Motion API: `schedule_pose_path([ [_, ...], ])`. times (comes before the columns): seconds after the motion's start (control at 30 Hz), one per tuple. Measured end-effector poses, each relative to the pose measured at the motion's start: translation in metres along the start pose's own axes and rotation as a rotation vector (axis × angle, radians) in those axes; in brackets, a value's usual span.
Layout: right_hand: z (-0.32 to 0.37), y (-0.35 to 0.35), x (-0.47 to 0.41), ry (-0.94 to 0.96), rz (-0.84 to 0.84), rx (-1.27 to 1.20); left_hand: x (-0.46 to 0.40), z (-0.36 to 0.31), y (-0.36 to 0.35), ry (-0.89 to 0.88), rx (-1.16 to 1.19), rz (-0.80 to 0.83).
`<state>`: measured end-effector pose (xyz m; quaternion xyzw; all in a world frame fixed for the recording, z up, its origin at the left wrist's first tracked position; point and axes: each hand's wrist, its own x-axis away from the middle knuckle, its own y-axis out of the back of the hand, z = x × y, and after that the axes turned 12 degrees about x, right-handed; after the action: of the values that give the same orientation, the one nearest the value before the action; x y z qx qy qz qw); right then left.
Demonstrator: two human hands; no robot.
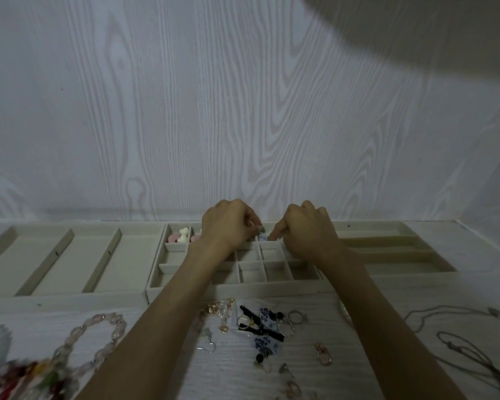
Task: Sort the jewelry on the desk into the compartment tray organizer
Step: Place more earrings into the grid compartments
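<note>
Green-tipped earring (261, 230) pinched in left hand (228, 223) fingertips, just beside right hand's (306, 229) extended index finger, both above compartment tray organizer (272, 269) back row.

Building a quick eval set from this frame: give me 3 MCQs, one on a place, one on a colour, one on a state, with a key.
1. Where does the pink bead bracelet lie?
A. in the left tray
B. on the desk, near left
C. in the right tray

2. What colours are the pieces in the middle tray's far-left compartment?
A. pink and white
B. black and gold
C. blue only

3. What is the left hand doing?
A. resting flat on the desk
B. hanging idle
C. pinching a small item over the tray's far row

Key: 1 B, it lies in front of the trays; 2 A, pink and white shapes show there; 3 C, curled fingers hold something small beside the right hand.
</note>
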<state>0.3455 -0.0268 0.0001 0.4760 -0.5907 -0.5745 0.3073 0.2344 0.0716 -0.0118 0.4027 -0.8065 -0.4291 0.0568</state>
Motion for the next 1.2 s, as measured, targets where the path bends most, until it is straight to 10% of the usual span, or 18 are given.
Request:
schedule_pose_path([
  [0.47, -0.007, 0.013, 0.008, 0.016, -0.050, 0.115, 0.001, -0.017, 0.009, -0.125, -0.222, 0.328],
  [1.2, 0.000, 0.004, 0.008, 0.099, 0.022, 0.194, 0.001, -0.016, 0.013, -0.120, -0.265, 0.330],
])
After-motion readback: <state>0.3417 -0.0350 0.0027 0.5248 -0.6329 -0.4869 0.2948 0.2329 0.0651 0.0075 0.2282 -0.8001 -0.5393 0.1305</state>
